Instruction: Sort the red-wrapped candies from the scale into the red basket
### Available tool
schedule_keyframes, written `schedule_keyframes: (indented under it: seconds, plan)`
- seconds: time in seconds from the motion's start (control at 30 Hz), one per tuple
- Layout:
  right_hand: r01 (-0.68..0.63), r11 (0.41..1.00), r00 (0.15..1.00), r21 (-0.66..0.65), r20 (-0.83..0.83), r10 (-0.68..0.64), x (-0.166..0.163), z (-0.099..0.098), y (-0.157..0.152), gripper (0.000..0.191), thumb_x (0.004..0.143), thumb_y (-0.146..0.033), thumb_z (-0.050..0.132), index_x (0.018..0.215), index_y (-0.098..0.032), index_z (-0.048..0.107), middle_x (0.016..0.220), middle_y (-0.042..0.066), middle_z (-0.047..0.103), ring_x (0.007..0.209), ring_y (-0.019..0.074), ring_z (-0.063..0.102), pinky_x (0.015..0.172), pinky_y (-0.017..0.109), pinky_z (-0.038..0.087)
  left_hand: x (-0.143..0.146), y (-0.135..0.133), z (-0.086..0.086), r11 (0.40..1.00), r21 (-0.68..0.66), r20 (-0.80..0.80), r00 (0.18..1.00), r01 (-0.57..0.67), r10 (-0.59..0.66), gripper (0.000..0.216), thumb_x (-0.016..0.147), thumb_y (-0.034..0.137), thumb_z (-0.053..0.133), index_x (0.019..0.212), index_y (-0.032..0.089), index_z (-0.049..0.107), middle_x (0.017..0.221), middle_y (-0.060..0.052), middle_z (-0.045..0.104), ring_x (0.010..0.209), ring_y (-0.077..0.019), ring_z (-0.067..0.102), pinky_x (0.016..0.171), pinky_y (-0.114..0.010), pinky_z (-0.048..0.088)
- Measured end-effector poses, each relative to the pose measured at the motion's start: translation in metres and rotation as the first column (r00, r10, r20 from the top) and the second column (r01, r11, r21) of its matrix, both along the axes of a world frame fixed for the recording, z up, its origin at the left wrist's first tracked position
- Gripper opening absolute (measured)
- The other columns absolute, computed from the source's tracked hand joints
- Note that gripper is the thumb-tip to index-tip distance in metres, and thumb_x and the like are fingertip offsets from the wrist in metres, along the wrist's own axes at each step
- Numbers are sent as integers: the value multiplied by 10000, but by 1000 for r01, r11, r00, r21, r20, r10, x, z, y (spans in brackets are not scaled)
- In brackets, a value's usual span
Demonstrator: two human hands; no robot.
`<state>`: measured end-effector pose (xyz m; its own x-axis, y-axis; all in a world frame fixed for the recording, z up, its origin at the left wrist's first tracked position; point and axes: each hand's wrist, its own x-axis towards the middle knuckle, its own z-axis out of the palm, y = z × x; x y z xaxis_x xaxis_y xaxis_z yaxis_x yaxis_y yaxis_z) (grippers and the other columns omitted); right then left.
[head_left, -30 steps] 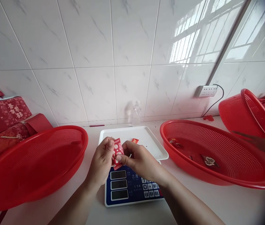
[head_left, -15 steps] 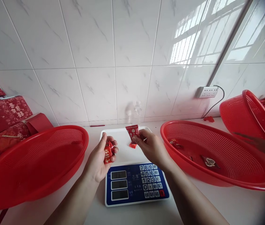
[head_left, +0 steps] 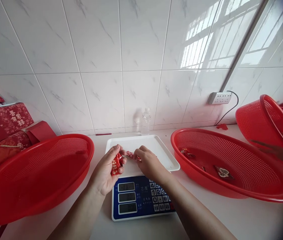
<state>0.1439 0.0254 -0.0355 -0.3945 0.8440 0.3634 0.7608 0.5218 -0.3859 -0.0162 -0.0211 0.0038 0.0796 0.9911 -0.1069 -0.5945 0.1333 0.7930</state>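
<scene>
My left hand [head_left: 107, 168] is closed around red, shiny wrapped candies [head_left: 116, 165] with gold lettering, over the near left corner of the scale's white tray [head_left: 161, 151]. My right hand [head_left: 148, 163] pinches a small red-and-white patterned candy packet [head_left: 130, 154], whose end pokes out toward my left fingertips. Whether the left fingers also touch that packet is hard to tell. Below both hands is the blue panel of the digital scale [head_left: 143, 198], with lit displays and number keys partly covered by my right forearm.
A large red basket [head_left: 87, 160] stands at left, beside red gift boxes [head_left: 8, 116]. Another red basket [head_left: 206, 181] at right holds a few candy packets [head_left: 223, 172]. Another person's hand [head_left: 278, 153] is at a tilted basket [head_left: 252, 120]. A clear bottle [head_left: 146, 121] and power strip [head_left: 220, 98] are behind.
My right hand has moved left and down with its packet, close to my left hand. The red piece seen on the tray earlier is no longer visible there. My left hand has barely moved.
</scene>
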Motion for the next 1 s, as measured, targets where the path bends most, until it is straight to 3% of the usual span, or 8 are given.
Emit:
schedule_keyframes:
  seconds: [0.2,0.3,0.4,0.5,0.6,0.7,0.83,1.0]
  plan:
    - [23,1000,1000,-3,11,-23,0,6,-3,221,865,-105,476,898,-201,672,983,85,665,940,214,592,725,301,440,1,0,2,999,5,-8,999,-33,33,163,763,253,722,816,158,600,786,2,600,592,-59,566,411,-108,426]
    - [-12,1000,978,-13,-206,9,1,18,-12,170,898,-185,479,885,-203,648,897,53,682,839,180,599,699,296,444,2,-2,3,1000,12,-33,999,-22,22,134,768,212,712,842,167,609,890,-33,655,725,-114,640,522,-162,521]
    - [-148,986,882,-77,-460,97,1,32,-25,185,916,-313,479,822,-196,588,772,18,664,677,132,576,627,271,442,4,-5,3,997,57,-83,995,-59,63,139,787,233,693,901,190,625,1087,-66,663,901,-183,658,621,-249,573]
    - [-288,951,792,-114,-587,170,1,40,-35,159,911,-345,499,929,-196,553,838,31,670,725,132,599,630,269,458,7,-8,3,988,120,-130,985,-99,115,177,820,272,658,989,219,652,1239,-69,613,982,-204,641,687,-304,583]
    - [-339,932,780,-127,-593,202,0,41,-39,216,905,-327,521,1083,-209,553,930,45,669,793,143,614,673,289,476,9,-10,3,988,143,-133,989,-51,70,243,829,299,646,1067,247,661,1308,-76,573,1004,-219,637,742,-355,579]
    - [-317,939,799,-133,-572,188,-1,38,-37,238,890,-312,547,1106,-219,581,906,36,663,774,142,603,669,291,476,11,-11,3,990,136,-150,988,-24,44,261,844,306,627,1098,261,661,1343,-81,546,1010,-223,635,757,-368,576]
    - [-260,950,827,-172,-547,127,1,35,-33,171,867,-305,578,1006,-207,601,837,13,658,707,129,574,641,281,465,13,-13,3,992,124,-187,982,-2,25,278,865,318,595,1137,288,649,1358,-76,536,1048,-220,613,761,-354,576]
    - [-202,971,850,-125,-515,111,2,36,-32,123,852,-325,594,849,-203,606,870,25,655,738,138,582,657,290,472,13,-16,4,992,124,-228,974,27,2,300,858,324,602,1155,310,642,1373,-66,520,1053,-219,599,700,-324,591]
